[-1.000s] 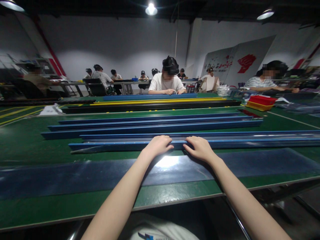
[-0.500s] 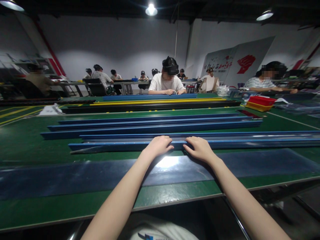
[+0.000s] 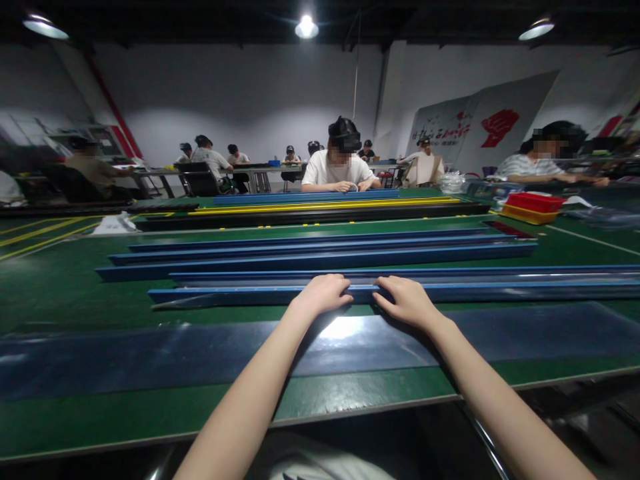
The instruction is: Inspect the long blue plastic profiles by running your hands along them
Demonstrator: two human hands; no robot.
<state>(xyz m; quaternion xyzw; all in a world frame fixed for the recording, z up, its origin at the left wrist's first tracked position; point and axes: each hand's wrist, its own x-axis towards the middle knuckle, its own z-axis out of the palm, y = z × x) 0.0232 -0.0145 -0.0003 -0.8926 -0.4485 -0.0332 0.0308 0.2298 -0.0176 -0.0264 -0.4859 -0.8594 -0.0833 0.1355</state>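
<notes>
My left hand (image 3: 327,293) is closed over the near wall of a long blue channel strip (image 3: 475,292), with the thumb on the near side and the fingers reaching over the top edge. A short way to the right, my right hand (image 3: 403,298) grips the same wall in the same manner. The fingertips of both hands are hidden behind the edge. The strip lies lengthwise across the table, its left end showing and its right end running out of view. Between it and me lies a wide, shiny transparent sheet (image 3: 200,353), flat beneath my forearms.
Beyond are more blue strips (image 3: 300,257), then black and yellow strips (image 3: 325,205). A red and yellow bin (image 3: 533,208) stands at the right on the green table (image 3: 55,287). Across from me a person (image 3: 343,163) in a white shirt works; several others sit farther back.
The whole view has shifted slightly, so things appear a little farther right. Both hands keep their hold on the blue strip.
</notes>
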